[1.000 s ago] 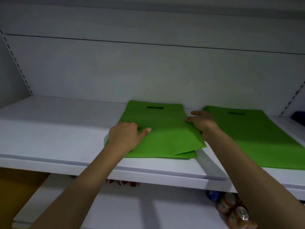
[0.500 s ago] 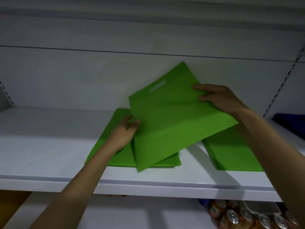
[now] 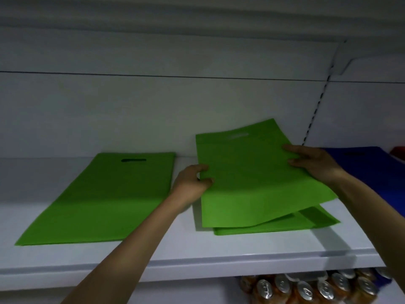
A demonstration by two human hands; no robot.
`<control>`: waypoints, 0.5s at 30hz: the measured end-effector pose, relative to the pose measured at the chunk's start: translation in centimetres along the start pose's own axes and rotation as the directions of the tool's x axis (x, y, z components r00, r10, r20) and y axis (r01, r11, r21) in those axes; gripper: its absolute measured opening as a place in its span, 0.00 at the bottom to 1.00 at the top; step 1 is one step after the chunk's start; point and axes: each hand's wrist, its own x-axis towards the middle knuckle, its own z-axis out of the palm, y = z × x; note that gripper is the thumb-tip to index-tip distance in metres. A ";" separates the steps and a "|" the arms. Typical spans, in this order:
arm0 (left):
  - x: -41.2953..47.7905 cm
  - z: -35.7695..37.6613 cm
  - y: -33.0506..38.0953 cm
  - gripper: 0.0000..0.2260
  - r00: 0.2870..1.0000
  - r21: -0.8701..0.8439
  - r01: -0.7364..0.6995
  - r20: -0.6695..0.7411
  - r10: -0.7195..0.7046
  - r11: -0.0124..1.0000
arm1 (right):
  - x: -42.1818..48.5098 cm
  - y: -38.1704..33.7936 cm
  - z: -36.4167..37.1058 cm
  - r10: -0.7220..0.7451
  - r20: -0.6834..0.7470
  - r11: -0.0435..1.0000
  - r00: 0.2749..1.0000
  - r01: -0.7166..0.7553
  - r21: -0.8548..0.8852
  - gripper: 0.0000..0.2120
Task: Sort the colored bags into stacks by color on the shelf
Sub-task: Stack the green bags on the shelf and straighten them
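Note:
A flat green bag (image 3: 249, 178) with a cut-out handle hangs tilted just above a stack of green bags (image 3: 280, 227) at the right of the white shelf (image 3: 197, 255). My left hand (image 3: 192, 183) pinches the bag's left edge. My right hand (image 3: 315, 163) grips its right edge, thumb on top. Another green bag (image 3: 105, 198) lies flat on the shelf to the left, apart from both hands. A blue bag stack (image 3: 372, 172) lies to the right, partly hidden behind my right forearm.
Something red (image 3: 398, 150) shows at the far right edge. Several drink cans (image 3: 306, 286) stand on the lower shelf under the right side. The white back panel rises close behind the bags, with a slotted upright (image 3: 315, 106) at the right.
Both hands lifted the top green bag off the left pile and carried it right. It now hangs low over the right green stack. The view has shifted right, showing the blue bags.

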 end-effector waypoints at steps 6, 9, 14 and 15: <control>1.1 3.8 -0.1 0.22 0.997 0.376 -0.058 -0.034 0.076 0.925 | 1.6 4.6 -1.9 0.036 0.073 0.995 0.997 -0.029 -0.095 0.21; 1.1 4.6 -0.5 0.23 0.996 0.445 -0.039 -0.059 0.073 0.895 | 2.1 5.9 -2.4 -0.001 0.122 0.973 0.993 0.029 -0.231 0.20; 0.7 5.4 -1.4 0.25 0.986 0.537 0.014 -0.149 0.078 0.843 | 3.1 7.6 -2.8 -0.039 0.136 0.930 0.990 0.085 -0.358 0.22; 0.6 5.5 -1.6 0.25 0.983 0.551 0.034 -0.168 0.071 0.834 | 3.1 7.9 -2.8 -0.031 0.125 0.925 0.992 0.076 -0.371 0.23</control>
